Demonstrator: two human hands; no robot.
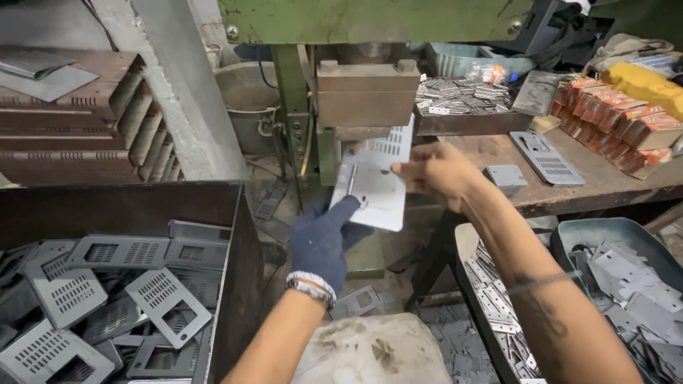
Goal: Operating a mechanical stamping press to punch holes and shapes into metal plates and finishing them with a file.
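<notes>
Metal plate (377, 181), top hidden under press (366, 92), gripped by both hands.

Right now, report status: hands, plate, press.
Gloved left hand grips metal plate from below. Bare right hand pinches its right edge. Plate's top under press head.

2 hands: left hand (324, 238) w/ 1 dark glove, right hand (434, 173) bare. 1 plate (377, 181) between their fingers, 1 press (366, 92) just above fingertips. 1 bin (235, 235) left of left fingers, approx 10+ vented plates (107, 299) inside. 2 loose plates (544, 156) right of right fingers. Orange boxes (615, 117) beyond: approx 12, exact no. unclear. 2 tubs (605, 231) of small parts below right wrist, uncountable.
</notes>
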